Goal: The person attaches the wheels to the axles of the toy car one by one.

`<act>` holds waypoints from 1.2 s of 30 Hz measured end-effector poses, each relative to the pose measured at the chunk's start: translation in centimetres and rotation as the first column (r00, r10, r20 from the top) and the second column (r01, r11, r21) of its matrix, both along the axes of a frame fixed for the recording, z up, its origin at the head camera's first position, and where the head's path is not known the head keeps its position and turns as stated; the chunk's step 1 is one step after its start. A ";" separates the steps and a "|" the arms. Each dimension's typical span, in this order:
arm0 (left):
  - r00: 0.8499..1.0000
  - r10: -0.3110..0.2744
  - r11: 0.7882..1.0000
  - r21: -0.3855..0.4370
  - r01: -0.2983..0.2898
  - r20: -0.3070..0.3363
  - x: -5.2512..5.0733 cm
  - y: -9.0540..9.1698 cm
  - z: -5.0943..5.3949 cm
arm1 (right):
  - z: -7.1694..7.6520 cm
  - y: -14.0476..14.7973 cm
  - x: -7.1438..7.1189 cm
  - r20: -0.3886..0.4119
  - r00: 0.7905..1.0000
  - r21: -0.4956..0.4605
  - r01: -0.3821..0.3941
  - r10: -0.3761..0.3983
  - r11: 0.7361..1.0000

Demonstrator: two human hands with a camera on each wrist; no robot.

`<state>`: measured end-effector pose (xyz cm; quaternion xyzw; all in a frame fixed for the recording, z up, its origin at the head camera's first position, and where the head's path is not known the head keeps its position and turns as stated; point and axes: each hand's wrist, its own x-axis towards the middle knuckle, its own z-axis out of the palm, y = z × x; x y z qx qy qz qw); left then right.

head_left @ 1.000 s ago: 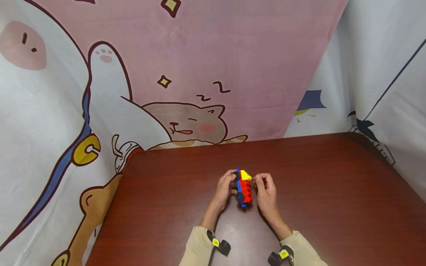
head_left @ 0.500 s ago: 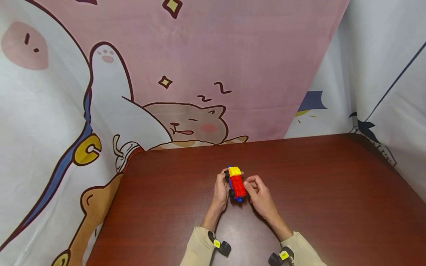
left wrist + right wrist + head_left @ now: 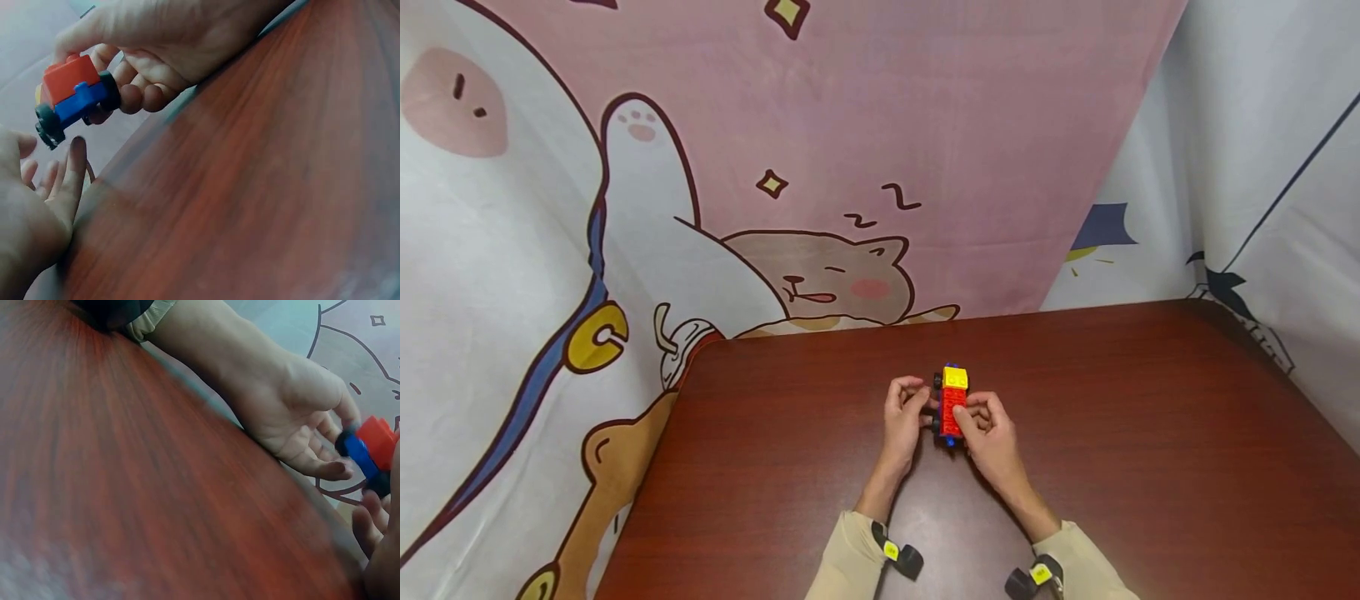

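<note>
A toy truck of building bricks (image 3: 952,404) is held above the table, its cab yellow, its bed red, its chassis blue, its wheels black. My right hand (image 3: 994,433) grips it from the right, the thumb lying on the red bricks. The left wrist view shows the right hand's fingers curled under the truck (image 3: 74,87). At the truck's left side is my left hand (image 3: 902,425), fingers loosely bent near the wheels. In the left wrist view the left hand (image 3: 37,212) appears apart from the wheel, the index finger (image 3: 76,156) below it.
The brown wooden table (image 3: 775,467) lies beneath both hands. A pink and white cartoon curtain (image 3: 970,167) hangs behind and beside it. Each sleeve carries a black wrist camera, one on the left (image 3: 898,554) and one on the right (image 3: 1033,577).
The truck has turned so its top faces up and its cab points away. The right hand has come onto the truck and grips it; the left hand has loosened from it.
</note>
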<state>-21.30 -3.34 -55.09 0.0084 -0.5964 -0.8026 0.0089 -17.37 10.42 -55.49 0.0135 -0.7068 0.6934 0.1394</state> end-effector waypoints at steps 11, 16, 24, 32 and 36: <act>0.982 -0.100 0.956 -0.289 0.050 -0.160 0.2 0.1 0.3 | 0.0 0.2 -0.6 -0.070 0.985 0.291 0.172 -0.158 0.941; 0.979 -0.102 0.940 -0.339 0.036 -0.178 0.0 0.1 0.0 | -0.4 0.2 -0.9 -0.139 0.977 0.454 0.208 -0.162 0.866; 0.983 -0.109 0.938 -0.342 0.052 -0.149 0.6 0.0 -0.3 | -0.6 0.4 -0.5 -0.095 0.991 0.401 0.122 -0.091 0.908; 0.976 -0.145 0.937 -0.340 0.083 -0.162 0.6 0.1 -0.1 | -0.4 0.6 -0.5 -0.041 0.997 0.361 0.076 -0.066 0.930; 0.976 -0.148 0.934 -0.348 0.084 -0.160 0.5 0.0 -0.2 | -0.5 0.6 -0.6 -0.050 0.996 0.380 0.093 -0.080 0.920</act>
